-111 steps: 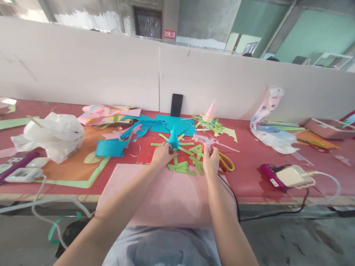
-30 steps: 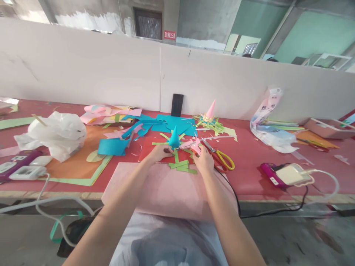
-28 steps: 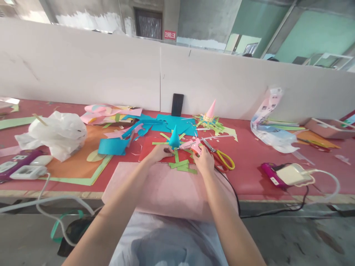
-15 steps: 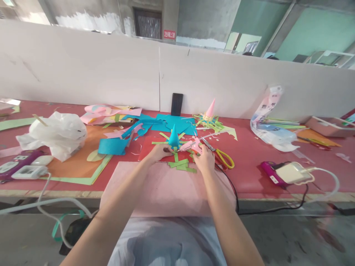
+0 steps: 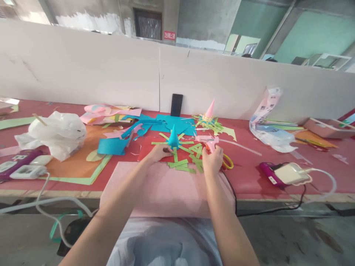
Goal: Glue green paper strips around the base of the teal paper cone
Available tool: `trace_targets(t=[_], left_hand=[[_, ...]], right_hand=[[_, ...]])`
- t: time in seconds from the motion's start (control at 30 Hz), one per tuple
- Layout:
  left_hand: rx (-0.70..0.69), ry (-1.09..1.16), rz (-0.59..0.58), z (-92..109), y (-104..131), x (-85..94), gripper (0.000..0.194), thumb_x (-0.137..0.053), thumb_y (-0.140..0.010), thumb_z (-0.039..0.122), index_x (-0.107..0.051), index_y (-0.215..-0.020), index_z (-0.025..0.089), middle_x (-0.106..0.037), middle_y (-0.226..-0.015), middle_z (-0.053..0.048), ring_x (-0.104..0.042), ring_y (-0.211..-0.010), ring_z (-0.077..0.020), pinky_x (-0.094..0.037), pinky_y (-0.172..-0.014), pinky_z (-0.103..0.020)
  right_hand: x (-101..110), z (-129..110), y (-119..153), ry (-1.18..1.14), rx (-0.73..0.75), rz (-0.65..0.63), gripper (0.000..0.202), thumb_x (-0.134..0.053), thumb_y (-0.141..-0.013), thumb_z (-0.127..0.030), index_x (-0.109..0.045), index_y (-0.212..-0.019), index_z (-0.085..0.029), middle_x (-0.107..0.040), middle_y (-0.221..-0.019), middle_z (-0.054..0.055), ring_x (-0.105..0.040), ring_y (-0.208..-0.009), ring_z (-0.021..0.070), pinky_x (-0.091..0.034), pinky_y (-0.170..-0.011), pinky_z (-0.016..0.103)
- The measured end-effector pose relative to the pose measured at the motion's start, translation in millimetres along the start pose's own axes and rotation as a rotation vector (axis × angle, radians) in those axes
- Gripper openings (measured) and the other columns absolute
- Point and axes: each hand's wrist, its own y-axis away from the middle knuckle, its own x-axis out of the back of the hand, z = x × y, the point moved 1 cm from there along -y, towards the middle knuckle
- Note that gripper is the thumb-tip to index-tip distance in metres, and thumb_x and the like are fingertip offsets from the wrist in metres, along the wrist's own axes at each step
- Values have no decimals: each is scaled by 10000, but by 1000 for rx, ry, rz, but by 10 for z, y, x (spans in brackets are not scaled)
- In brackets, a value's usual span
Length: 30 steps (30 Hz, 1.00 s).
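Observation:
A blue paper cone point(image 5: 173, 137) stands upright on a red sheet point(image 5: 146, 146), with green paper strips point(image 5: 181, 162) spread out from its base and more lying loose in front. At the cone's lower left edge, my left hand point(image 5: 160, 152) has its fingers closed on the base, close to the front strip; the exact fingertip contact is partly hidden. My right hand point(image 5: 213, 159) grips a pink hot glue gun point(image 5: 207, 139) by its handle, right of the strips. The gun's nozzle points left, and a clear glue stick point(image 5: 241, 146) trails from its back.
Scissors with yellow handles point(image 5: 228, 162) lie partly behind my right hand. A pink cone with strips point(image 5: 210, 109) stands behind. Blue paper scraps point(image 5: 112, 146) and a white plastic bag point(image 5: 58, 129) lie left. A purple power strip point(image 5: 267, 171) sits right. A black phone point(image 5: 176, 105) leans on the partition.
My right hand has moved the glue gun right and away from the cone, uncovering more green strips and partly covering the scissors. My left hand has stayed at the cone.

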Motion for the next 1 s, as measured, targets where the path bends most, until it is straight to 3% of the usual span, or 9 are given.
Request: trace_targets(t=[0.17,0.37,0.6,0.8,1.0], left_hand=[[-15,12,-18,12,11,0,249,-740,-605,363,-636,-679,150,-684,-751,-38,-633,-737,-176,-491,-723,-313],[-11,-6,-22,3,5,6,254,-739,-607,368,-647,-694,148,-688,-766,-43,-635,-753,-180,-488,-728,-315],[-15,-10,-23,25,17,1,234,-733,-618,352,-647,-696,149,-692,-768,-40,-638,-757,-178,-486,-728,-306],[-13,-1,-23,23,16,-5,216,-734,-619,329,-638,-689,149,-690,-765,-41,-643,-761,-180,-491,-724,-307],[-4,17,-38,45,26,21,226,-747,-606,327,-637,-690,148,-697,-790,-48,-642,-771,-183,-489,-725,-307]], right_hand=[[32,123,-58,92,-176,43,394,-531,-776,-433,-548,-1025,-129,-586,-1000,183,-523,-960,332,-377,-780,424],[-4,165,-72,115,-211,10,381,-524,-774,-459,-551,-984,-142,-591,-999,187,-533,-928,327,-365,-759,424],[-33,196,-67,99,-190,53,347,-527,-776,-443,-559,-960,-151,-602,-975,179,-540,-909,316,-376,-737,408],[-19,144,-77,34,-175,-10,332,-522,-779,-457,-561,-929,-164,-598,-943,141,-556,-871,287,-397,-732,389],[-72,91,-63,-94,-27,-54,385,-533,-763,-457,-561,-1003,-157,-596,-986,137,-552,-928,276,-423,-759,366]])
